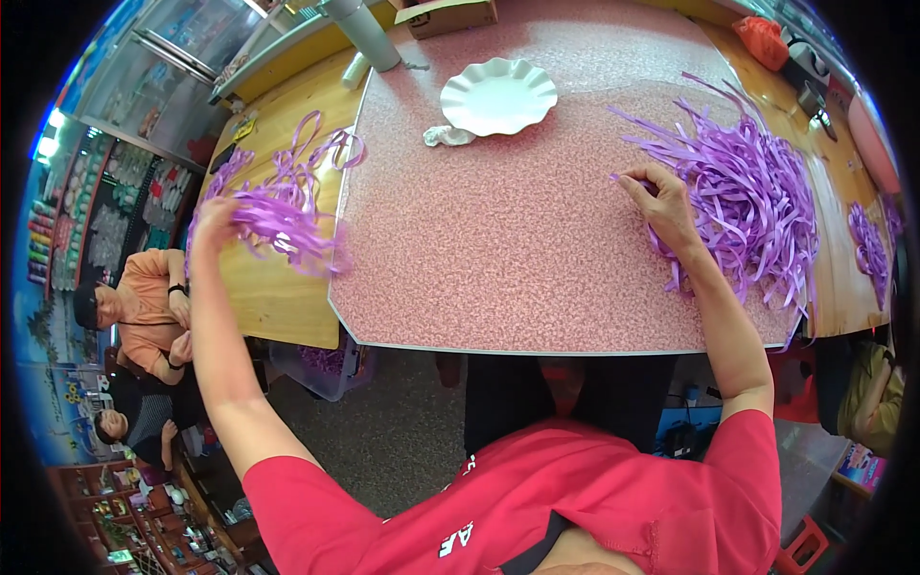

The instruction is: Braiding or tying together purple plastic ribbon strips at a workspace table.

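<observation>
My left hand (216, 222) is closed around a bundle of purple ribbons (283, 230) at the left, over the yellow wooden table. The bundle is smeared by motion and trails toward the edge of the pink speckled tabletop. My right hand (663, 199) pinches thumb to fingers at the near-left side of a large loose heap of purple ribbons (752, 201). A small bit of purple ribbon (615, 177) shows at its fingertips. More looped ribbons (302, 158) lie on the wood beyond my left hand.
A white scalloped plate (498, 96) stands at the far side beside a crumpled white wad (448, 136). Behind are a grey cylinder (362, 34) and a cardboard box (446, 15). More ribbons (867, 251) lie far right. Two people sit at the left, another person is at the right edge.
</observation>
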The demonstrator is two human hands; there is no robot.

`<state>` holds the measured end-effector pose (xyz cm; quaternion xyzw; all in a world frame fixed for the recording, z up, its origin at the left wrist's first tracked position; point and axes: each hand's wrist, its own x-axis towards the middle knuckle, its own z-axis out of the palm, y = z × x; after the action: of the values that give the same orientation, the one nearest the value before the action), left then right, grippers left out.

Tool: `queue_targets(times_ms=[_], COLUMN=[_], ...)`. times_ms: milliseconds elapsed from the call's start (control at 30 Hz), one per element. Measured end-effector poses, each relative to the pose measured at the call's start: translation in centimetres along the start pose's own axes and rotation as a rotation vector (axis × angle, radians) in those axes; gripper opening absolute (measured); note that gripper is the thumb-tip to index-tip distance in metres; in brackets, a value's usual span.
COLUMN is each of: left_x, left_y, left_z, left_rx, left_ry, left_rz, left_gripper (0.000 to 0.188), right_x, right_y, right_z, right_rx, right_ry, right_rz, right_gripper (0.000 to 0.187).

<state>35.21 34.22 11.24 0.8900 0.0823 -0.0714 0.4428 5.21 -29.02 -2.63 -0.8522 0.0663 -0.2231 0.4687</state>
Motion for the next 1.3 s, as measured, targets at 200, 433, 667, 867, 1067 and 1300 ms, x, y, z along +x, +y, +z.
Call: queue_targets(times_ms=[200, 433, 667, 867, 1067, 1300], left_x=[2.0, 3.4, 7.7, 10.5, 18.3, 12.0], left_y=[1.3, -0.2, -2.4, -7.1, -12.6, -0.4], left_z=[-3.5, 10.1, 18.4, 18.5, -3.9, 12.0], left_rx=[0.267, 0.542, 0.057, -0.135, 1.328, 0.723], left_ry=[0.475, -0.103, -0.285, -0.136, 0.337, 0.504], left_rz=[0.044, 0.603, 0.513, 0.257, 0.340, 0.705], left_gripper=[0.047, 0.041, 0.041, 0.038, 0.038, 0.028], right_x=[-0.3, -0.3, -0.1, -0.5, -0.9, -1.3], right_y=[0.0, -0.2, -0.8, -1.5, -3.5, -3.9], right_z=[-0.6, -0.4, -0.1, -0.8, 0.3, 0.4], right_rx=[-0.022, -0.034, -0.002, -0.114, -0.025, 0.136], right_ry=[-0.013, -0.011, -0.042, -0.068, -0.191, -0.138], right_rz=[0.003, -0.016, -0.028, 0.011, -0.035, 0.202], right_gripper=[0.011, 0.012, 0.010, 0.006, 0.006, 0.009])
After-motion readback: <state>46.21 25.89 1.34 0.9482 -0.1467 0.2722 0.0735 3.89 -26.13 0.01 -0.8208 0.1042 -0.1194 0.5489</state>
